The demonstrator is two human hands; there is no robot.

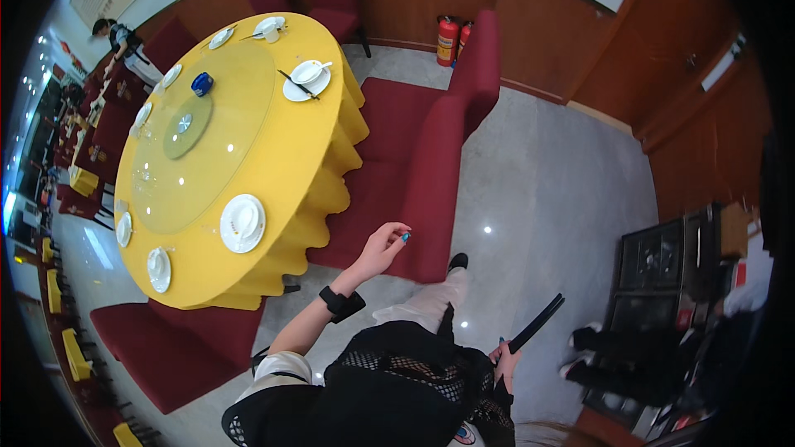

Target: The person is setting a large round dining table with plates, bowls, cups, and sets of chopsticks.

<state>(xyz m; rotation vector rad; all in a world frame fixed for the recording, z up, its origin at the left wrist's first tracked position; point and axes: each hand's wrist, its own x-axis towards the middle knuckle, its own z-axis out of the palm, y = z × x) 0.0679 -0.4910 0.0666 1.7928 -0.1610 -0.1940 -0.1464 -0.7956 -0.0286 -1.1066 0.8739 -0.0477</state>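
My left hand [384, 251], a dark band on its wrist, is held loosely curled with nothing visible in it. It hovers by a dark red upholstered chair [397, 195] at the round table [292, 180] with a yellow cloth. Low at the right, my right hand [507, 360] grips a bundle of black chopsticks [539, 323] that points up and away from me. The nearest plate with a bowl [243, 223] shows no chopsticks. Farther along the rim, another plate [307, 81] has a bowl, a white spoon and dark chopsticks [298, 85].
A glass turntable [211, 155] carries a blue container [202, 84]. Another red chair [180, 347] stands at the lower left. Fire extinguishers [446, 41] sit against the wood-panelled wall. One person [127, 49] bends over at the far left; another person [646, 347] stands by a dark cabinet [651, 261].
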